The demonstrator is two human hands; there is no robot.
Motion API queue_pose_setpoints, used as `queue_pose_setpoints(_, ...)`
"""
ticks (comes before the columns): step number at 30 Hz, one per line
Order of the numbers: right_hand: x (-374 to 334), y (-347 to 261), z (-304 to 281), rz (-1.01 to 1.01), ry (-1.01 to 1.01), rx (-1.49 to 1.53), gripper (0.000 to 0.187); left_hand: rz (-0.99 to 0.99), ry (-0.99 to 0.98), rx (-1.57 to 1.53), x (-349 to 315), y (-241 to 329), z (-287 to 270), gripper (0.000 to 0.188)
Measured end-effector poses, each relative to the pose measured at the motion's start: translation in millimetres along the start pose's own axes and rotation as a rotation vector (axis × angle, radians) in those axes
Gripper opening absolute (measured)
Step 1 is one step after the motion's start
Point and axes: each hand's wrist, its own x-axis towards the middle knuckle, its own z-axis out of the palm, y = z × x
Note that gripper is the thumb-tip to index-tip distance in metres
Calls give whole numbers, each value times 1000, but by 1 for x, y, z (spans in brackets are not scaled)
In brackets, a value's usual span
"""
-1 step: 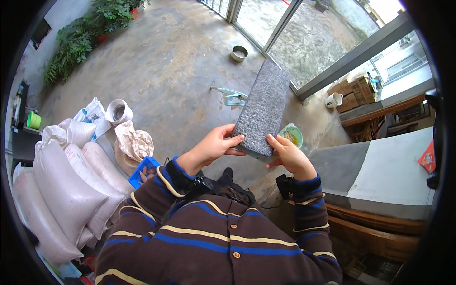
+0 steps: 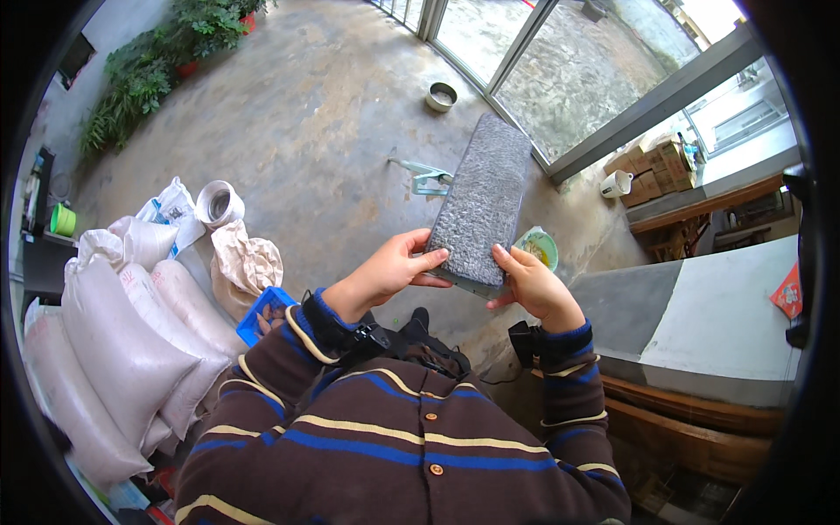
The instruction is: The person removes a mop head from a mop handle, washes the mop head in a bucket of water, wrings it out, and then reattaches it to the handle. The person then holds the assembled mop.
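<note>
Both my hands hold up a long, grey rectangular block (image 2: pixel 481 192) with a rough, mottled top face and darker sides. It slants away from me, its far end leaning to the right. My left hand (image 2: pixel 398 267) grips the near left corner, thumb on top and fingers beneath. At the near right corner, my right hand (image 2: pixel 529 282) has its thumb on the top face and its other fingers along the side and underneath. The underside of the block is hidden, as are some fingertips.
Full white sacks (image 2: pixel 122 350) are piled at the left beside a blue crate (image 2: pixel 262 315) and a white bucket (image 2: pixel 219 206). Beyond the block are a light green folding stand (image 2: pixel 426 179) and a metal bowl (image 2: pixel 440 97). A green basin (image 2: pixel 541 245) sits behind my right hand.
The block's far end has shifted very slightly left and down. Both hands keep their hold in nearly the same place.
</note>
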Motion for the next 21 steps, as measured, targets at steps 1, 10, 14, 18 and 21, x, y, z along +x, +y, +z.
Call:
queue_pose_setpoints(1,-2,-2,-4,-8,-26,-9,43,-6,12,-1,-2,-1,4,31)
queue_pose_setpoints(10,-4,-23,-14,-35,-217,-1,40,-11,95,-79,-11,0,19,39)
queue_pose_setpoints(14,-1,-32,-15,-122,-213,-15,41,131,96,-43,-11,-1,23,39)
queue_pose_setpoints(18,0,-40,-12,-231,-190,-48,40,182,101,-40,-12,5,23,39)
queue_pose_setpoints(21,0,-43,-7,-282,-163,-11,37,224,133,-39,-11,7,24,37)
